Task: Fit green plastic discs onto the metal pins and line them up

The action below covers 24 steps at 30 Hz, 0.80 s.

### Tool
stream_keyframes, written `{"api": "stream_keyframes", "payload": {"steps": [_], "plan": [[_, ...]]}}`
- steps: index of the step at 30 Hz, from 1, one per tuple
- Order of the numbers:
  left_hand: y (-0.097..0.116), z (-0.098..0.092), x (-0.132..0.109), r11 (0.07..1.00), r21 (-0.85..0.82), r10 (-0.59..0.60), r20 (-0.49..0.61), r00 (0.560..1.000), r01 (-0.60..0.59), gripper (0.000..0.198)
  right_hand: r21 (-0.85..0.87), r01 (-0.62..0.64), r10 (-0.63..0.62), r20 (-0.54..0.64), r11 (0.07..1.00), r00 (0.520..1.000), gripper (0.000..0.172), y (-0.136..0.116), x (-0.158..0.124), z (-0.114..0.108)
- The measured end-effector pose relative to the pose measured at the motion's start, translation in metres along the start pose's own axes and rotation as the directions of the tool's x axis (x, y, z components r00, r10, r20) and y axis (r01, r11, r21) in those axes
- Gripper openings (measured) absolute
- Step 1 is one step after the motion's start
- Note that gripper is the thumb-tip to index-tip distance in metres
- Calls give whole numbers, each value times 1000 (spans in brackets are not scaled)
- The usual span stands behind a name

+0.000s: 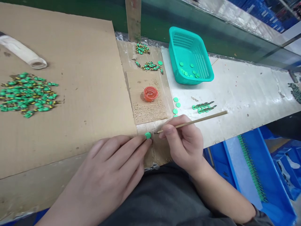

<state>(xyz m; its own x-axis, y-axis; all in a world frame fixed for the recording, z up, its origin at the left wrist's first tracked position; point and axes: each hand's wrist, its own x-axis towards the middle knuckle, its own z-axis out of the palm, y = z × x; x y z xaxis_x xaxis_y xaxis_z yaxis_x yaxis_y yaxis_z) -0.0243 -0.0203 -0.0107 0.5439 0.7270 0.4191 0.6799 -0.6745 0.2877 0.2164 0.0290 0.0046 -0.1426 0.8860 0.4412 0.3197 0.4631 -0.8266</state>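
Observation:
My left hand (pixel 117 163) reaches in from the lower left, its fingertips closed on a small round green disc (pixel 148 135) at the edge of the work surface. Between the thumb and fingers of my right hand (pixel 184 141) is a thin wooden stick (pixel 207 118). The stick's tip points left at the green disc and sits a short way from it. Just beyond my right hand lie several loose green discs (pixel 176 105). Past both hands, a small red cup (pixel 150 94) of clear liquid stands on a speckled cardboard piece (pixel 138 110).
A teal basket (pixel 172 56) holds several green discs. Small green, yellow and black figures (pixel 28 92) lie heaped at the left, near a white roll (pixel 22 51). Dark twisted pieces on green discs (pixel 204 107) stand at right. Blue trays (pixel 265 163) sit below the table edge.

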Motion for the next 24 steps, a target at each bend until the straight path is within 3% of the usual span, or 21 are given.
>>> {"api": "stream_keyframes", "payload": {"steps": [7,13,19,24], "plan": [[-1,0,-1,1000,-2,-2,-5,1000,2,37,-72,116,-104,152,991,983,23,0,6,-1],[0,-1,-1,999,-31,-28,-9,1000,27,39,-83,192,-177,162,978,971,21,4,7,1],[0,-2,1,998,-48,-30,-13,999,30,43,-39,109,-105,90,993,990,18,0,4,-3],[0,-2,1,999,-31,-13,-33,999,12,36,-112,148,-152,-28,983,988,18,-5,46,-10]]}}
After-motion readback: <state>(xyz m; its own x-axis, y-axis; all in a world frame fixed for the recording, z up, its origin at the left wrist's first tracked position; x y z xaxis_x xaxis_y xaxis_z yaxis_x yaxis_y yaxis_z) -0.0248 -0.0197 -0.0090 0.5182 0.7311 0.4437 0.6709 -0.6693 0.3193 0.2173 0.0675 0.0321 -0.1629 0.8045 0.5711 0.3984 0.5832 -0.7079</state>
